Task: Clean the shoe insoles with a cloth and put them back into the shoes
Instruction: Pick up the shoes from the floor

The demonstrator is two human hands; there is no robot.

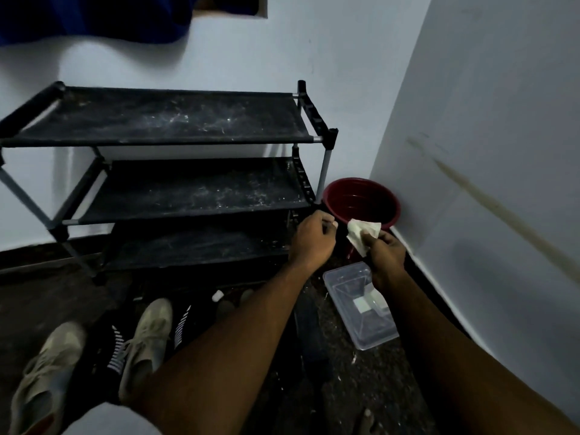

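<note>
Right of centre in the frame, both bare forearms reach forward and the hands meet just in front of a red bucket (361, 196) that stands in the corner where the two pale walls join. The right hand (384, 251) pinches a crumpled white cloth (361, 232) between thumb and curled fingers; the cloth sticks up and to the left of the fist, over the near rim of the bucket. The left hand (314, 237) is just beside it, apart from the cloth, clenched into a loose fist with the knuckles up, and nothing shows in its grasp. Below the right hand a clear plastic container (345, 277) lies on the dark speckled floor (361, 387), with a small pale square inside it. A black three-tier shoe rack (163, 117), its fabric shelves dusty, fills the left and centre of the frame against the back wall, its right post near the bucket. At the lower left a pair of beige sneakers (147, 337) rests on the floor, toes pointing up the frame, and black striped pieces (114, 353) lie between and beside them (too dark to say whether these are the insoles). A blue fabric (94, 17) hangs at the upper left.
</note>
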